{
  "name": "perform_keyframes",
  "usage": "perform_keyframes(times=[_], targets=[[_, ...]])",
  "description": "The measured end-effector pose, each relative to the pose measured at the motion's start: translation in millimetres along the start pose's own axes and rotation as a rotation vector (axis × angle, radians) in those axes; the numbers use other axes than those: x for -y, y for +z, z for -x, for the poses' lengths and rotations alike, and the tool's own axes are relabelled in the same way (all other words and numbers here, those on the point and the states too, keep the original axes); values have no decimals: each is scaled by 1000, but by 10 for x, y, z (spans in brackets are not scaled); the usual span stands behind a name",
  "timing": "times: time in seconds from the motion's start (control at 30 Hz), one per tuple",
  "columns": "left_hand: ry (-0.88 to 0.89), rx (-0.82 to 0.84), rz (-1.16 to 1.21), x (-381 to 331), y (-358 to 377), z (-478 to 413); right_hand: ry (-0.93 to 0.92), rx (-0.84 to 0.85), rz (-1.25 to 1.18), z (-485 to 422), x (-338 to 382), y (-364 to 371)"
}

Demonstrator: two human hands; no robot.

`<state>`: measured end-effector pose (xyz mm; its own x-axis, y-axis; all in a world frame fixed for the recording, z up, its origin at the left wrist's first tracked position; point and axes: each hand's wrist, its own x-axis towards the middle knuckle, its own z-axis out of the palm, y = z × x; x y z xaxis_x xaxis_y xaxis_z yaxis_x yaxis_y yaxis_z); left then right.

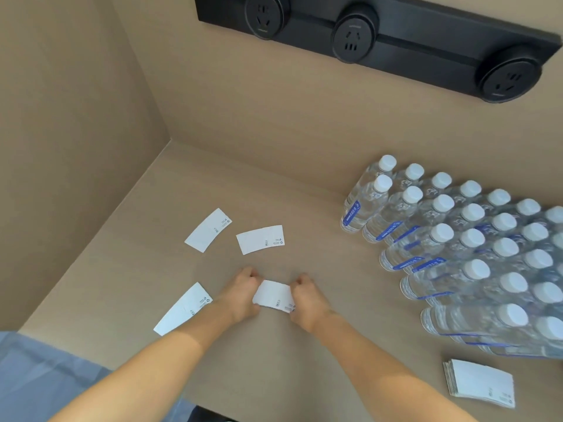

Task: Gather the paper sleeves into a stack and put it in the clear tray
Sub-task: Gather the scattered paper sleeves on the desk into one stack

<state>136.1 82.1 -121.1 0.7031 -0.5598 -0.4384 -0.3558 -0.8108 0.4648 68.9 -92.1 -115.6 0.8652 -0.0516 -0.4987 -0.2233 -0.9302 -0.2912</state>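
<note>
A small stack of white paper sleeves (274, 296) sits at the middle of the beige table, pinched at its two ends between my left hand (243, 295) and my right hand (307, 300). Three single sleeves lie loose on the table: one far left (208, 230), one beside it (260, 239), and one near my left forearm (182, 309). A thicker pile of sleeves (481, 382) rests at the near right. No clear tray shows in this view.
Several rows of water bottles (457, 248) with white caps fill the right side of the table. A black socket strip (380, 38) runs along the back wall. A side wall closes the left. Blue fabric (36, 376) lies at the near left edge.
</note>
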Motion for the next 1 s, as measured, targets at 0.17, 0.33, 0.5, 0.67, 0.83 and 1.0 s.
perform_keyframes(times=[0.17, 0.33, 0.5, 0.67, 0.83, 1.0], targets=[[31, 27, -10, 14, -2, -65, 74, -19, 46, 189, 76, 234], [46, 25, -22, 10, 5, -29, 81, -21, 58, 147, 70, 130], [11, 18, 4, -30, 24, 68, 65, -30, 58, 164, 50, 131], [-39, 34, -46, -134, -16, 46, 52, -40, 29, 206, 50, 108], [-51, 34, -30, 23, -90, 105, 63, -36, -56, 276, -22, 57], [-148, -31, 14, 329, -242, 297, 11, -101, 31, 278, -48, -51]])
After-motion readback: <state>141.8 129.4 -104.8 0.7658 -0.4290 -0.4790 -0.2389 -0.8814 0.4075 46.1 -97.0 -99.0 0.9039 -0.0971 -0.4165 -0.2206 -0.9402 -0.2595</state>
